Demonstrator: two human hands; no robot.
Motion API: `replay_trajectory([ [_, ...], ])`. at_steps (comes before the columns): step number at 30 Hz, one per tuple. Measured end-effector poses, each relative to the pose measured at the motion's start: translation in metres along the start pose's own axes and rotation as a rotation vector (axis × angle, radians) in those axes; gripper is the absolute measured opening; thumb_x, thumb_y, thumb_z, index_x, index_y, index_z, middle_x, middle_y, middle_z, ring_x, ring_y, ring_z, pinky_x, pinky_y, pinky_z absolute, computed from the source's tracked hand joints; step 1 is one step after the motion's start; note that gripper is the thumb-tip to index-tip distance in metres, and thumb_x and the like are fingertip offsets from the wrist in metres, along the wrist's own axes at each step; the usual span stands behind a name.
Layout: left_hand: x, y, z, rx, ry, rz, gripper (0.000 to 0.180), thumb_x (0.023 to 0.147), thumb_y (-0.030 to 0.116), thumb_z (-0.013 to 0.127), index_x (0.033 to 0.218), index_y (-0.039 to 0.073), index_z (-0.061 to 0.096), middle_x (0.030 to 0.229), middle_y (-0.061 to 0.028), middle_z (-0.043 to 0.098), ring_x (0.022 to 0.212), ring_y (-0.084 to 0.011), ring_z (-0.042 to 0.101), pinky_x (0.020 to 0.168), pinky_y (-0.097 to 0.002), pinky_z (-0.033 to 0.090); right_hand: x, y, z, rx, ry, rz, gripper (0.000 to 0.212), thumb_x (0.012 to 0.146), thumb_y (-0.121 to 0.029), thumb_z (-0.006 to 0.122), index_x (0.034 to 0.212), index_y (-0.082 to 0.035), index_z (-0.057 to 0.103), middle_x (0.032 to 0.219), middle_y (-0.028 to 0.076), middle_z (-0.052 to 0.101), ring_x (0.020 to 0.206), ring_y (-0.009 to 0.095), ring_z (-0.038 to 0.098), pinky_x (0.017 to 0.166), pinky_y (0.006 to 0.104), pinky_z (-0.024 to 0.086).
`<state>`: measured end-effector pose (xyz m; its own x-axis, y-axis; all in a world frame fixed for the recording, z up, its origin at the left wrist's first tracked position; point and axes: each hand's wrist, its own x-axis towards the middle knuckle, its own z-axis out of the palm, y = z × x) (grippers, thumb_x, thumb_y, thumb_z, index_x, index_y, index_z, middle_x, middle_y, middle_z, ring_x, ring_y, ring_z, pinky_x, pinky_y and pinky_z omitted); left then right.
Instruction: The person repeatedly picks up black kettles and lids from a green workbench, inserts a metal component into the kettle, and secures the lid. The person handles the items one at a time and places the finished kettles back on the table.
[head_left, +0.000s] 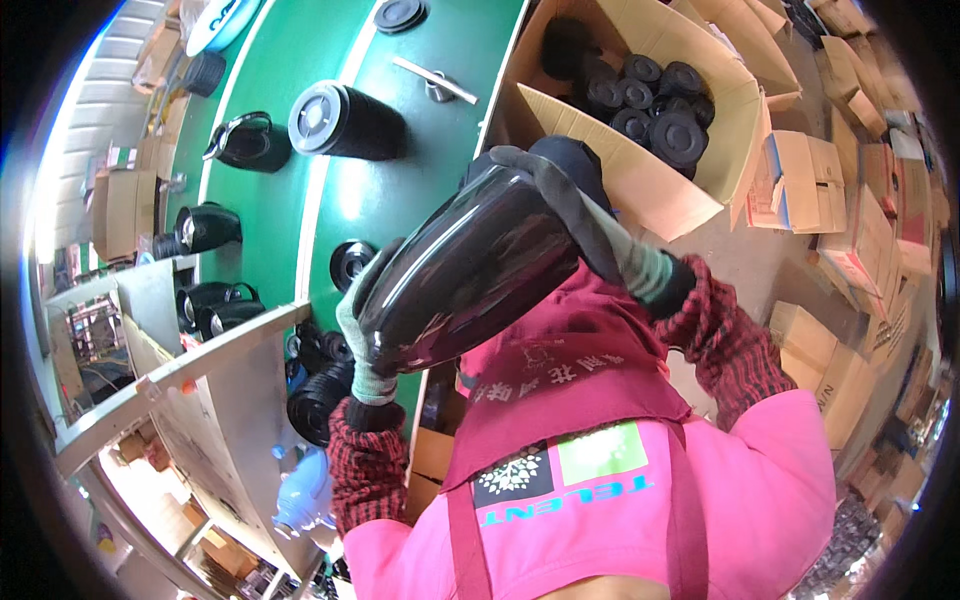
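Note:
Between my two gloved hands, a large glossy black jug body (465, 265) is held tilted in front of my chest. My left hand (366, 318) is closed round its lower left end. At its upper right end, my right hand (580, 215) is closed with dark-coated fingers along the rim side. A dark, bunched black thing (568, 160) shows just beyond the right fingers; I cannot make out what it is. Close to my left hand, a round black part (352, 264) lies on the green conveyor belt (275, 215).
On the belt stand a black cylinder with a grey lid (345, 122) and a black jug with a handle (250, 142). A cardboard box (650, 190) of black lids is at the right. A metal frame (190, 380) and a blue bottle (304, 492) are at the lower left.

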<state>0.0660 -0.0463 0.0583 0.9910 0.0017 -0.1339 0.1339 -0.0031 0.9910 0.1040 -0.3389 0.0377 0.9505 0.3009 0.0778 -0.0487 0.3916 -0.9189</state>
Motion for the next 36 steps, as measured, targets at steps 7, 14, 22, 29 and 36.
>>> replay_trajectory([
  [7, -0.002, -0.008, 0.012, 0.337, -0.083, 0.155, 0.04, 0.089, 0.008, 0.069, 0.126, -0.007, 0.067, 0.125, -0.0172, 0.07, 0.112, -0.0235, 0.068, 0.103, -0.0356, 0.05, -0.02, 0.029, -0.016, 0.159, 0.116, -0.019, 0.049, 0.109, -0.031, 0.046, 0.149, -0.002, 0.044, 0.138, 0.007, 0.052, 0.126, 0.015, 0.049, 0.114, 0.0288, 0.035],
  [14, 0.001, -0.083, 0.074, 0.632, -0.323, 0.484, 0.092, 0.077, 0.019, 0.082, 0.156, 0.006, 0.037, 0.152, -0.0169, 0.044, 0.14, -0.0334, 0.044, 0.116, -0.0462, 0.033, 0.021, -0.054, -0.076, -0.295, -0.107, 0.044, 0.056, 0.095, -0.029, 0.069, 0.141, 0.0, 0.054, 0.135, 0.006, 0.062, 0.125, 0.018, 0.058, 0.11, 0.0355, 0.045],
  [22, 0.047, -0.048, 0.077, 0.676, -0.631, 0.498, 0.083, 0.072, 0.029, 0.086, 0.145, 0.009, 0.053, 0.153, -0.0183, 0.045, 0.145, -0.039, 0.038, 0.121, -0.0506, 0.028, 0.08, 0.05, -0.086, -0.543, -0.057, 0.074, 0.033, 0.099, -0.029, 0.066, 0.113, 0.0, 0.068, 0.106, 0.014, 0.072, 0.103, 0.016, 0.066, 0.095, 0.0319, 0.05],
  [29, 0.061, -0.056, 0.09, 0.449, -0.549, 0.348, 0.086, 0.07, 0.027, 0.087, 0.145, 0.005, 0.051, 0.147, -0.0175, 0.051, 0.142, -0.0396, 0.043, 0.119, -0.0495, 0.034, 0.273, 0.185, -0.116, -1.142, 0.228, 0.499, 0.086, 0.089, -0.059, 0.061, 0.153, -0.006, 0.04, 0.129, 0.025, 0.064, 0.119, 0.039, 0.063, 0.103, 0.0494, 0.049],
  [36, 0.094, 0.023, 0.076, 1.015, -0.097, 0.637, 0.072, 0.079, 0.029, 0.079, 0.143, 0.008, 0.054, 0.14, -0.0161, 0.056, 0.131, -0.0366, 0.051, 0.113, -0.0494, 0.036, 0.118, 0.031, -0.111, -0.628, -0.369, 0.093, 0.046, 0.091, -0.013, 0.07, 0.135, -0.001, 0.063, 0.112, 0.012, 0.073, 0.104, 0.013, 0.066, 0.092, 0.0323, 0.052],
])
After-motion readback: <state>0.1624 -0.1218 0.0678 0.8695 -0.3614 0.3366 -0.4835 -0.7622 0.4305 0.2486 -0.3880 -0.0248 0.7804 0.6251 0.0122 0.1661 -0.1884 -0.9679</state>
